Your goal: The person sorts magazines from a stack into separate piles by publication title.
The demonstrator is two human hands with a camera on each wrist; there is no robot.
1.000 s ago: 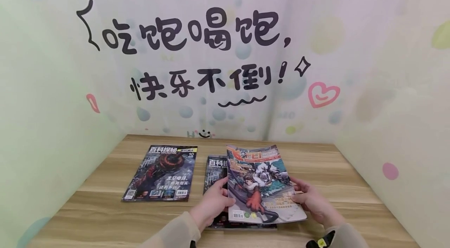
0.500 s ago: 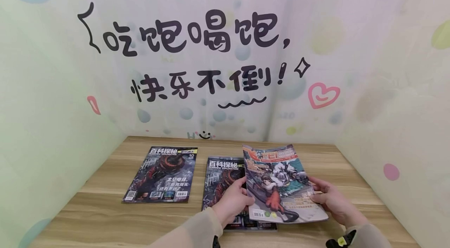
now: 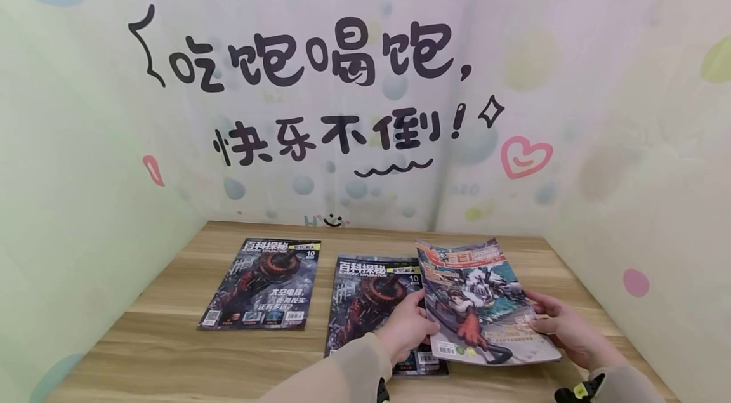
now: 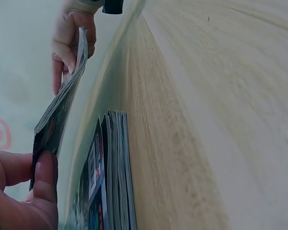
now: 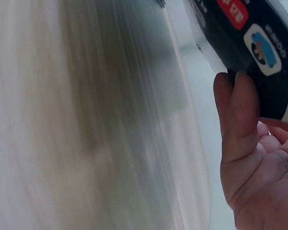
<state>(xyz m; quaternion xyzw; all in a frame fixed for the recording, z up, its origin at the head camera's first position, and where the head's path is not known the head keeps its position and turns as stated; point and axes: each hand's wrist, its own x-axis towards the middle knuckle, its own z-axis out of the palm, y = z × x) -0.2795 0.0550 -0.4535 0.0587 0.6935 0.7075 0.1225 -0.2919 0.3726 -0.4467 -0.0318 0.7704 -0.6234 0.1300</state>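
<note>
A magazine (image 3: 480, 304) with an orange-lettered comic cover is held by both hands, raised off the table. My left hand (image 3: 407, 327) pinches its left edge between thumb and fingers. At the opposite edge, my right hand (image 3: 571, 330) grips it with the thumb on the cover. Its dark underside (image 5: 252, 43) shows in the right wrist view. Partly behind my left hand and sleeve lies a dark magazine (image 3: 365, 301) with a red machine on its cover. In the left wrist view its page edges (image 4: 117, 167) look thick, so it may be several copies stacked.
Another magazine (image 3: 259, 282) with the same dark cover lies flat at the left of the wooden table (image 3: 154, 352). Pale curtain walls (image 3: 645, 168) enclose the table at the back and both sides, with black lettering on the back one.
Both hands have carried the comic-cover magazine to the right, uncovering more of the dark magazine beneath. The left magazine has stayed in place.
</note>
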